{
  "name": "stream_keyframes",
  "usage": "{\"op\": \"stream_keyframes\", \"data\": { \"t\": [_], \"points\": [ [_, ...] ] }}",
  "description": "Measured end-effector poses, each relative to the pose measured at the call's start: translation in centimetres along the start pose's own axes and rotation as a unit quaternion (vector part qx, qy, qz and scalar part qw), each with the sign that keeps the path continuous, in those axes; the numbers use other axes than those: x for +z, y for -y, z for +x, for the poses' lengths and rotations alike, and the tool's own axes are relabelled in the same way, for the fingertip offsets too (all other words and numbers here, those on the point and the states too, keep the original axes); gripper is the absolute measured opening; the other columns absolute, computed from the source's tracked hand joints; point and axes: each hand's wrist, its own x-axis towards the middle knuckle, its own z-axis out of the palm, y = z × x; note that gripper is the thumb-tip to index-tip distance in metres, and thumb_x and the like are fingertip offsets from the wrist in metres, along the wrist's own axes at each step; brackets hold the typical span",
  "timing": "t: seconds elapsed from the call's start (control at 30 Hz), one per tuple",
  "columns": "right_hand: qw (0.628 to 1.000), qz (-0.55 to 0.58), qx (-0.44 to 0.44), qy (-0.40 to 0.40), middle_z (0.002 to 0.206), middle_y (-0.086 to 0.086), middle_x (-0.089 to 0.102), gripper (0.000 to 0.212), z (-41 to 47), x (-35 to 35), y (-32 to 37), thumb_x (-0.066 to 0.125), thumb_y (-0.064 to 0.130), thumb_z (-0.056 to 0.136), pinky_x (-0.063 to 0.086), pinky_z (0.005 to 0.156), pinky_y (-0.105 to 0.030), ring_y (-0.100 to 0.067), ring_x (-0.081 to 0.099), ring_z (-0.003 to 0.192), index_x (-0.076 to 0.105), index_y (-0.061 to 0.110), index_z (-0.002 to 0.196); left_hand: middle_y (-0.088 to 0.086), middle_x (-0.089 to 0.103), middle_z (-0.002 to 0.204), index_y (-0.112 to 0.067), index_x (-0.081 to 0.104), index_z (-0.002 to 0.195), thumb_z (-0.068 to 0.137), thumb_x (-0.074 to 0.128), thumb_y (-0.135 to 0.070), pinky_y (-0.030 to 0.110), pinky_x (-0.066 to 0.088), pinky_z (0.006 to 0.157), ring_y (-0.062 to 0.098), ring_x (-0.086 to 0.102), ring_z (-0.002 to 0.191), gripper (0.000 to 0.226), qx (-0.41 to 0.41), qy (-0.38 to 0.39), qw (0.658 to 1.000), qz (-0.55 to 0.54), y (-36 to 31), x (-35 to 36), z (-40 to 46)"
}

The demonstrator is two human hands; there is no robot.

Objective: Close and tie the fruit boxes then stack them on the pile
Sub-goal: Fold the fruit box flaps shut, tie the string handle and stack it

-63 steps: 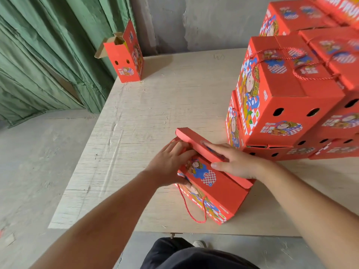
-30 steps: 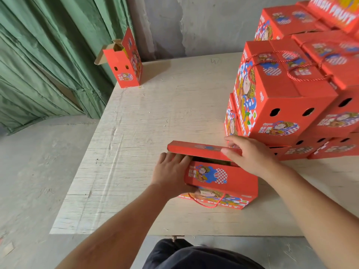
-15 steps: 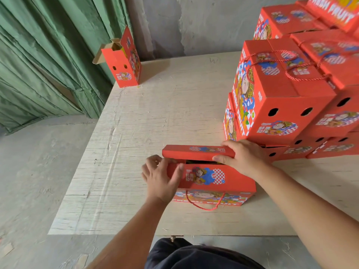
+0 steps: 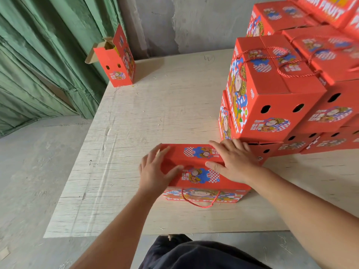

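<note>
Far flap now pressed flat; box (image 4: 202, 177) long axis left-right; left hand (image 4: 155, 171), right hand (image 4: 233, 162) flat, fingers straight.

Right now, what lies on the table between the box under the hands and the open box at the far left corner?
Nothing: the head view shows only bare table between the box and open box.

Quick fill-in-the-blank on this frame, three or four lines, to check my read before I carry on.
1. Both hands, left and right, press on the box lying on the ____.
2. A red ____ handle hangs from that box's near side.
3. The stacked pile stands on the person's ____ side.
4. The box at the far corner has its top ____.

Missing: table; rope; right; open
</note>
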Motion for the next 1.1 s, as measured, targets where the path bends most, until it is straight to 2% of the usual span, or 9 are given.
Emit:
{"op": "stream_keyframes", "data": {
  "t": [0.23,0.33,0.43,0.5,0.57,0.63,0.73,0.97,1.1],
  "points": [
    [0.999,0.014,-0.013,0.047,0.145,0.006,0.037,0.093,-0.3,-0.3,0.0,0.017,0.091,0.085,0.03,0.109,-0.044,-0.022,0.031,0.132,0.006,0.039,0.161,-0.011,0.033,0.166,-0.036,0.042,0.156,0.085,0.044,-0.083,0.043,0.02,0.124,0.02,0.027,0.152,0.085,0.063,0.053,0.989,0.126,0.5,0.2,1.6],
    [0.987,0.14,-0.013,0.079,0.155,0.005,0.041,0.083,0.2,-3.0,-0.8,0.049,0.076,0.091,0.03,0.113,-0.038,-0.02,0.035,0.141,0.029,0.034,0.16,-0.011,0.051,0.155,-0.031,0.055,0.147,0.085,0.044,-0.085,0.042,0.029,0.119,0.018,0.041,0.143,0.083,0.099,0.024,0.987,0.121,0.4,-0.4,2.0],
    [0.96,0.236,-0.013,-0.151,0.124,-0.005,0.063,0.038,-0.6,-5.9,-0.8,0.072,0.031,0.095,0.046,0.097,-0.036,-0.025,0.061,0.114,0.066,0.013,0.128,-0.009,0.066,0.127,-0.026,0.065,0.128,0.087,0.052,-0.081,0.04,0.04,0.105,0.02,0.057,0.12,0.07,0.121,-0.077,0.986,0.085,0.2,-1.0,2.2],
    [0.932,0.219,-0.016,-0.289,0.09,0.0,0.06,0.011,-2.7,-6.3,0.7,0.066,0.024,0.097,0.047,0.072,-0.037,-0.02,0.057,0.08,0.068,0.014,0.097,-0.007,0.062,0.111,-0.025,0.061,0.112,0.092,0.056,-0.072,0.041,0.043,0.094,0.023,0.056,0.103,0.052,0.142,-0.148,0.977,0.054,0.0,-1.1,1.6],
    [0.937,0.23,-0.065,-0.254,0.082,0.007,0.061,0.027,-5.0,-5.3,2.8,0.057,0.04,0.101,0.048,0.065,-0.036,-0.017,0.056,0.074,0.067,0.019,0.088,-0.007,0.058,0.108,-0.027,0.057,0.11,0.095,0.057,-0.067,0.039,0.042,0.089,0.024,0.054,0.1,0.043,0.213,-0.143,0.964,0.07,0.0,-0.7,0.8],
    [0.971,0.187,-0.068,-0.129,0.117,0.007,0.067,0.046,-6.2,-3.1,4.3,0.057,0.059,0.096,0.054,0.089,-0.041,-0.018,0.062,0.107,0.07,0.02,0.117,-0.006,0.058,0.122,-0.029,0.062,0.118,0.094,0.063,-0.062,0.038,0.039,0.096,0.025,0.054,0.107,0.041,0.288,-0.106,0.946,0.107,0.3,-0.2,0.0],
    [0.995,0.094,-0.015,-0.003,0.157,0.008,0.042,0.093,-6.0,-1.6,4.6,0.06,0.079,0.081,0.03,0.117,-0.04,-0.019,0.035,0.147,0.045,0.023,0.154,0.003,0.049,0.141,-0.028,0.065,0.129,0.092,0.07,-0.053,0.044,0.038,0.106,0.03,0.052,0.121,0.044,0.313,-0.114,0.933,0.133,0.3,0.3,-0.3],
    [0.983,0.045,0.015,-0.176,0.129,-0.005,0.056,0.101,-6.7,-0.5,6.2,0.09,0.064,0.056,0.034,0.1,-0.05,-0.034,0.053,0.117,0.056,0.025,0.143,0.008,0.052,0.135,-0.021,0.053,0.147,0.086,0.065,-0.077,0.046,0.038,0.111,0.031,0.052,0.12,0.084,0.345,-0.049,0.924,0.158,0.1,0.5,-1.7],
    [0.973,0.044,0.01,-0.226,0.133,-0.008,0.055,0.093,-7.1,-0.1,6.4,0.09,0.063,0.059,0.036,0.099,-0.053,-0.035,0.051,0.117,0.062,0.022,0.138,-0.001,0.055,0.127,-0.025,0.055,0.14,0.079,0.068,-0.077,0.042,0.043,0.092,0.026,0.054,0.105,0.082,0.319,-0.046,0.928,0.186,-0.3,0.0,-1.6]
  ]
}}
